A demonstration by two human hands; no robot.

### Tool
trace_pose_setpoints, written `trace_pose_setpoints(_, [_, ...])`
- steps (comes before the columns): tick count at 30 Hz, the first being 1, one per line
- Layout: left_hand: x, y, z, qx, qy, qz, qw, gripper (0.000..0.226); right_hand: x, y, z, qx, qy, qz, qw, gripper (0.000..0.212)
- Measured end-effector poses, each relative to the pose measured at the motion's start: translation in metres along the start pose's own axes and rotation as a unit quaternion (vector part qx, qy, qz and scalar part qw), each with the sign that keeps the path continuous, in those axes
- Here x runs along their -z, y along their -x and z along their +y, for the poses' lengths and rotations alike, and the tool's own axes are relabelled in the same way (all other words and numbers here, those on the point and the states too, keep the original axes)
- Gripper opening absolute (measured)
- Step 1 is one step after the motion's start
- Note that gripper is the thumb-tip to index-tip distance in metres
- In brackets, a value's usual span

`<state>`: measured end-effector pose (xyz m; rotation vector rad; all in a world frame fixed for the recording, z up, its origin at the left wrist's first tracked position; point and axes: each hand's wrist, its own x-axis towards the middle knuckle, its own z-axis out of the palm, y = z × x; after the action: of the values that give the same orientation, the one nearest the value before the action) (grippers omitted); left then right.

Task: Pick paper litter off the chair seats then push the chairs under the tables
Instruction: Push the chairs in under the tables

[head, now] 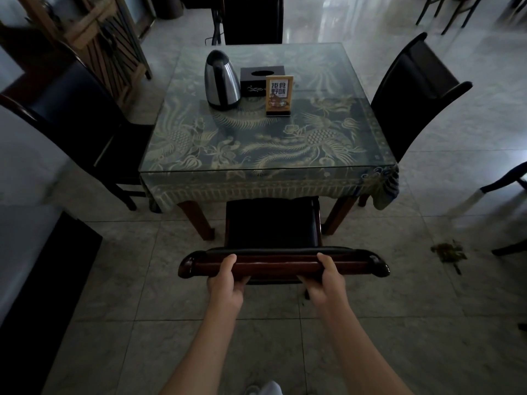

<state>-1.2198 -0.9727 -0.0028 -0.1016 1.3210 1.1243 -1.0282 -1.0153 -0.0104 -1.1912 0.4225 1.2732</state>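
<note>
**Wood, glass, steel**

We see a chair (283,263) with a glossy dark wooden top rail and matt black padded seat, a glass-topped table (268,166) over patterned cloth, a shiny metal kettle (222,81), and polished floor tiles (159,332).

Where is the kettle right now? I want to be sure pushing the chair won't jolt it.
In the head view the kettle stands on the glass-topped table, towards its far left, just left of the black tissue box and the small sign.
</note>
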Motion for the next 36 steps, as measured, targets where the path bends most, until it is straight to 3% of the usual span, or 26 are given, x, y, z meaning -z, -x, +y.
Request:
trace_pose_setpoints(21, [-0.014,-0.004,0.001,0.005,0.002,0.002,1.000,0.025,-0.009,-0.018,-0.008,0.003,0.003,-0.009,1.000,0.058])
trace_pose_setpoints(26, [-0.009,0.000,0.005,0.007,-0.043,-0.013,0.999,0.039,-0.005,-0.011,-0.009,0.009,0.013,-0.058,0.998,0.055])
trace_pose_setpoints(31, [0.002,0.006,0.006,-0.024,-0.153,-0.023,0.988,0.057,0.013,0.004,-0.003,0.057,0.188,-0.058,0.979,0.048])
trace_pose_setpoints(33, [0.010,0.014,0.002,-0.094,-0.267,-0.012,0.959,0.044,0.019,0.012,0.001,0.098,0.312,-0.059,0.943,0.039])
trace_pose_setpoints(34, [0.014,0.021,0.000,-0.155,-0.346,-0.009,0.925,0.034,0.022,0.017,0.001,0.123,0.392,-0.066,0.909,0.033])
trace_pose_setpoints(36, [0.023,0.033,-0.003,-0.285,-0.523,-0.005,0.803,0.035,0.025,0.025,-0.003,0.188,0.553,-0.093,0.806,0.025])
